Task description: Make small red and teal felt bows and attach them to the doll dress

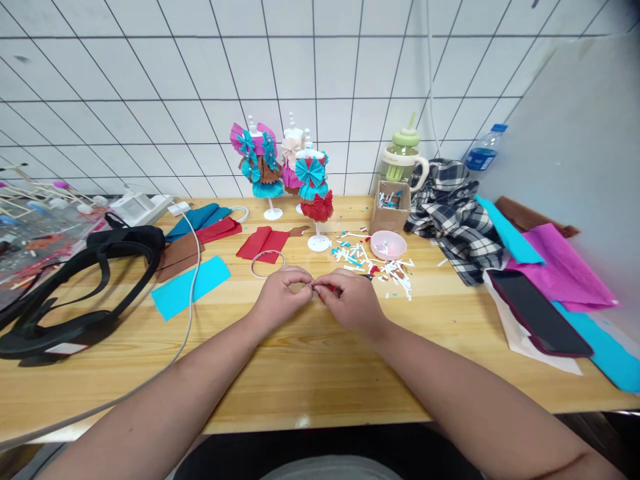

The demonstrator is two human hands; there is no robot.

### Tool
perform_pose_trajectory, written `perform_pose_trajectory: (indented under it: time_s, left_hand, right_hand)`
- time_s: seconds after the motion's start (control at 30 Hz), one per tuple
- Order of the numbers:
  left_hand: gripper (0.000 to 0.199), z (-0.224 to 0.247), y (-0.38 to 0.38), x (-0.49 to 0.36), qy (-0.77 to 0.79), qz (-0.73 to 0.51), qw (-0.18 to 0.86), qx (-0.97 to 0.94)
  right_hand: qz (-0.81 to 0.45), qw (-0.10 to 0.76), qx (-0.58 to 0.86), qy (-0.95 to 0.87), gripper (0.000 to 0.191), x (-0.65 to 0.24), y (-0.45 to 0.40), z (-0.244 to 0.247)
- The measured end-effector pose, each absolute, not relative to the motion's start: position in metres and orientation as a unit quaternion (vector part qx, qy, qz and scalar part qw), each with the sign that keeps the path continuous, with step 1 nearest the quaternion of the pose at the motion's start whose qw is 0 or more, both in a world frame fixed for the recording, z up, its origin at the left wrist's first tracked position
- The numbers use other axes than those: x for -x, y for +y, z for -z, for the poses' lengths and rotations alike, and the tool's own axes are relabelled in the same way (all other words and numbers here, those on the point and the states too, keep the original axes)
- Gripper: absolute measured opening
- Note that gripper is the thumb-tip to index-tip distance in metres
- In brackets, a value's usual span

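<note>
Over the middle of the table, my left hand (285,293) and my right hand (353,300) meet fingertip to fingertip. Both are closed in a pinch, and whatever lies between the fingertips is too small to make out. A bit of something red (337,292) shows inside my right hand, mostly hidden by the fingers. Just beyond my hands stands a small white dress form (319,241) wearing red and turquoise crepe paper ruffles and fans. A thin ring of tape (267,255) and folded red crepe paper (263,243) lie past my left hand.
White and blue scraps (395,270) surround a pink bowl (389,245); a cardboard box (390,207) stands behind. More dressed forms (260,160) stand near the wall. At left are a black headset (135,267), a cable (193,293) and turquoise paper (193,287); a phone (540,312) lies right.
</note>
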State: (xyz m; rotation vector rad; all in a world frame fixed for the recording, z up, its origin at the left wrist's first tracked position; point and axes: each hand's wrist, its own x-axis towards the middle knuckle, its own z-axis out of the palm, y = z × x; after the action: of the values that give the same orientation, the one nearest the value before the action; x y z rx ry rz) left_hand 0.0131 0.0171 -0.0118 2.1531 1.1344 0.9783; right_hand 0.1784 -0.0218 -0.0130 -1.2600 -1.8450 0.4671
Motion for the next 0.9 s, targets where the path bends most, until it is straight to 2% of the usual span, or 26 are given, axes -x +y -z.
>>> perform_pose_trajectory:
  time_s: [0.5,0.9]
  left_hand:
    - [0.02,0.0076,0.0161,-0.0129,0.434,-0.341,0.298,-0.779]
    - [0.019,0.0091,0.0172,-0.0088,0.427,-0.369,0.335,-0.754]
  right_hand:
    - [-0.128,0.389,0.497,-0.765,0.017,-0.1843,-0.0189,0.0138]
    - [-0.163,0.383,0.513,-0.751,0.022,-0.1853,-0.0185,0.0126]
